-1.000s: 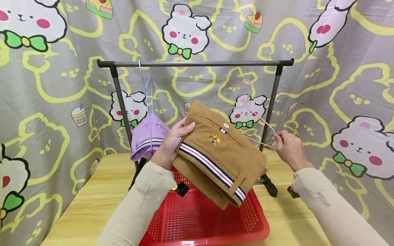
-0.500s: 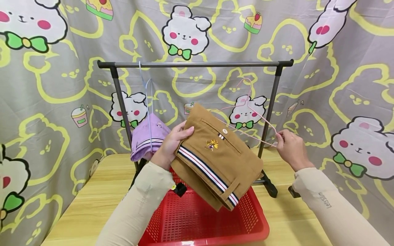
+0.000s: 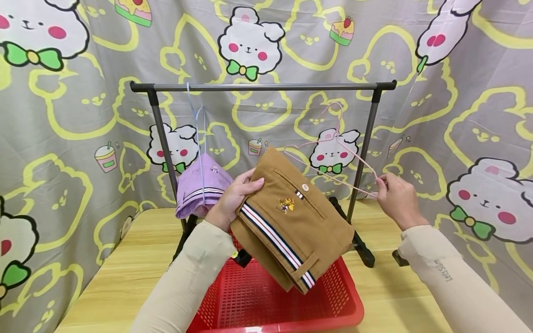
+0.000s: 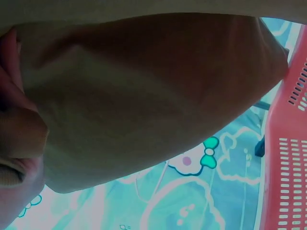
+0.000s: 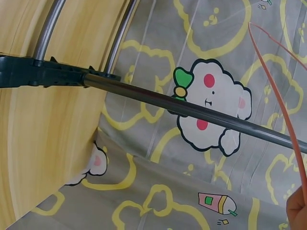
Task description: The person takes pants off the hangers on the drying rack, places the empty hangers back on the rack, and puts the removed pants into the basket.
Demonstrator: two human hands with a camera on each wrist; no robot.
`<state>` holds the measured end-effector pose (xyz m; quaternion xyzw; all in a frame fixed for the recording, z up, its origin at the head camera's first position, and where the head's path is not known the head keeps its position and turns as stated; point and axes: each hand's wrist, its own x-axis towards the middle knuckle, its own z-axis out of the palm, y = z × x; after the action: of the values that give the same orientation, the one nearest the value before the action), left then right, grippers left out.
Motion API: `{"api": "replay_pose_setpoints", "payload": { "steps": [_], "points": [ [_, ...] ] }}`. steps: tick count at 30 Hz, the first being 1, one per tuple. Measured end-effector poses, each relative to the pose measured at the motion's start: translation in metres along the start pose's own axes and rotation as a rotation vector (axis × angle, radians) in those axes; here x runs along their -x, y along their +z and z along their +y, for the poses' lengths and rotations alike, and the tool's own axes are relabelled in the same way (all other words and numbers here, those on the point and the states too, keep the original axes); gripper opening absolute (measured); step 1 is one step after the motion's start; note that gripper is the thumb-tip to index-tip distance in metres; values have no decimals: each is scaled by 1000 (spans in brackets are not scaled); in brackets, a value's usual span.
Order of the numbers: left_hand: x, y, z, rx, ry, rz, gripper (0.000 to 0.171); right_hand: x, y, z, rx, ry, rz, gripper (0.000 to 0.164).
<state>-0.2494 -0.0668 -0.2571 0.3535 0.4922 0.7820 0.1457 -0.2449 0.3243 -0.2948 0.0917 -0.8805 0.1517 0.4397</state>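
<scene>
My left hand point(image 3: 233, 199) grips the left edge of folded brown trousers point(image 3: 308, 226), thumb on the front. They have a striped waistband, a button and a small embroidered figure, and tilt down to the right. In the left wrist view the brown cloth point(image 4: 134, 110) fills most of the frame. My right hand point(image 3: 397, 201) pinches one corner of a pink wire hanger point(image 3: 358, 159). The hanger's hook points up and its far corner shows above the trousers. In the right wrist view only part of the hanger point(image 5: 280, 98) and the hand's edge point(image 5: 298, 211) show.
A clothes rack point(image 3: 266, 86) stands behind on a wooden table point(image 3: 116, 259). Folded purple trousers point(image 3: 200, 180) hang at its left on a blue hanger point(image 3: 198, 125). A red basket point(image 3: 354, 307) sits below the hands. A patterned curtain point(image 3: 283, 41) surrounds the table.
The brown trousers have moved slightly down and to the left. The pink hanger has risen a little, and its left corner, hidden behind the cloth before, now shows.
</scene>
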Motion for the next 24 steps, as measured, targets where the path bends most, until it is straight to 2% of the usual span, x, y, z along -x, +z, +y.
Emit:
{"api": "replay_pose_setpoints", "payload": {
  "steps": [13,20,24],
  "points": [
    [5,0,3,11,-22,-50,51,0,-1,3,-2,-13,32,11],
    [7,1,5,0,-38,-55,50,1,-3,3,-1,0,18,11],
    [8,-1,7,3,-32,-61,42,1,-4,4,11,-5,25,11]
  ]
}}
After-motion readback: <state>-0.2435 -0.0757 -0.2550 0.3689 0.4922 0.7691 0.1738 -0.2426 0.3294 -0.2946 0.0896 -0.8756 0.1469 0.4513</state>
